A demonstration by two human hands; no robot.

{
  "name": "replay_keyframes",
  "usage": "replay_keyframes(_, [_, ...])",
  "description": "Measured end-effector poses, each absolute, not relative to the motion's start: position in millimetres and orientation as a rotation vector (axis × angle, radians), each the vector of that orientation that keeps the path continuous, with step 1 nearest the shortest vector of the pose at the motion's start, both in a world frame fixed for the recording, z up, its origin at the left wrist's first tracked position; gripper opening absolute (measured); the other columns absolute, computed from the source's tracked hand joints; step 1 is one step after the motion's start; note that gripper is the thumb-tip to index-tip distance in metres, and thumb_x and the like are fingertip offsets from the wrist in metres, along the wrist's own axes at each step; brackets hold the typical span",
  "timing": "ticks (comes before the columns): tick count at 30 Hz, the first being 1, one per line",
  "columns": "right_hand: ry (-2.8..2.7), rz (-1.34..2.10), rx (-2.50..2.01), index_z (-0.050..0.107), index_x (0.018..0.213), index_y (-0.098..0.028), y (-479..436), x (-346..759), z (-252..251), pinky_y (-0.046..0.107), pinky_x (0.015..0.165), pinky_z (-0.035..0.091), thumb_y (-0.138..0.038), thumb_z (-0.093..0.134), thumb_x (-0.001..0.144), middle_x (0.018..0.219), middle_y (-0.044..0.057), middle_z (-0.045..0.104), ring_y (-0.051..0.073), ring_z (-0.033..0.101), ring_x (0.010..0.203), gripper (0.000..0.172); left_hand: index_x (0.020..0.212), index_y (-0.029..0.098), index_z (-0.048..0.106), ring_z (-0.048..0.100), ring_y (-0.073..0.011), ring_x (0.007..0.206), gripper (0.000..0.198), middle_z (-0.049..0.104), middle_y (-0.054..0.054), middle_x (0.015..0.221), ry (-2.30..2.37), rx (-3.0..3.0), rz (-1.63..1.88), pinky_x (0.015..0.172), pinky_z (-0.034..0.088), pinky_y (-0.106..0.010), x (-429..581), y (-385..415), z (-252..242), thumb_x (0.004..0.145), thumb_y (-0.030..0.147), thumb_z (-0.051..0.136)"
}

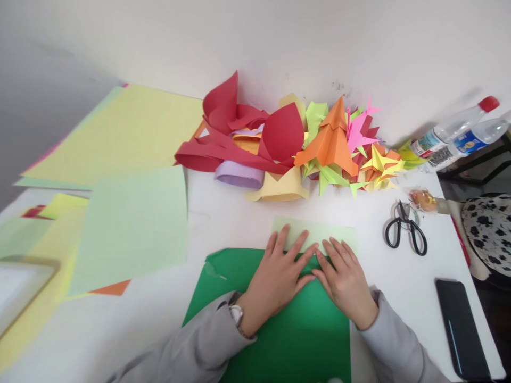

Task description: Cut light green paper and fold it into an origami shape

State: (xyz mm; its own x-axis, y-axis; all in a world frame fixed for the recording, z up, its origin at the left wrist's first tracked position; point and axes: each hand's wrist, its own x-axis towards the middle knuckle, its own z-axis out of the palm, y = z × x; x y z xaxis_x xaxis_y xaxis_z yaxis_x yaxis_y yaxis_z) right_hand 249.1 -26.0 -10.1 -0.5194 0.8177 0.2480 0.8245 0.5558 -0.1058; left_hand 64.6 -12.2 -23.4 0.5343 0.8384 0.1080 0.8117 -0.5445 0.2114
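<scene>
A pale green strip of paper [315,227] lies on the white table, its near edge along the far edge of a dark green sheet [303,340]. My left hand [279,268] rests flat with its fingers spread, the fingertips on the pale green paper and the palm over the dark green sheet. Beside it my right hand [343,274] also lies flat, fingers stretched out onto the same pale paper. The tips of the two hands nearly meet in the middle. Part of the pale paper's near edge is hidden under the fingers.
Black-handled scissors [406,229] and a black phone [463,330] lie at the right. Behind my hands are red paper bands [239,149], a yellow paper crown [281,189] and several folded paper shapes [331,143]. Pale green paper [136,223] lies left; bottles [443,138] stand back right.
</scene>
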Motion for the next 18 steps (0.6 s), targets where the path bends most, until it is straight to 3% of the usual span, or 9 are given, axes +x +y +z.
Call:
replay_keyframes(9, [-2.516, 0.025, -1.469, 0.059, 0.12, -0.017, -30.9, 249.5, -13.4, 0.056, 0.107, 0.029, -0.033, 0.052, 0.09, 0.129, 0.012, 0.056, 0.029, 0.042, 0.127, 0.034, 0.129, 0.032, 0.053, 0.03, -0.0441, 0.129, 0.051, 0.047, -0.005, 0.14, 1.42, 2.643, 0.331, 0.099, 0.031, -0.06, 65.5, -11.3, -27.0, 0.083, 0.053, 0.049])
replay_keyframes(18, [-2.484, 0.056, -1.481, 0.058, 0.12, -0.017, -26.8, 250.2, -10.6, 0.049, 0.103, 0.034, -0.034, 0.052, 0.091, 0.126, 0.011, 0.059, 0.026, 0.045, 0.123, 0.034, 0.128, 0.03, 0.055, 0.03, -0.0459, 0.129, 0.047, 0.049, -0.008, 0.137, 1.404, 2.649, 0.357, 0.097, 0.032, -0.063, 64.2, -10.5, -28.3, 0.084, 0.046, 0.052])
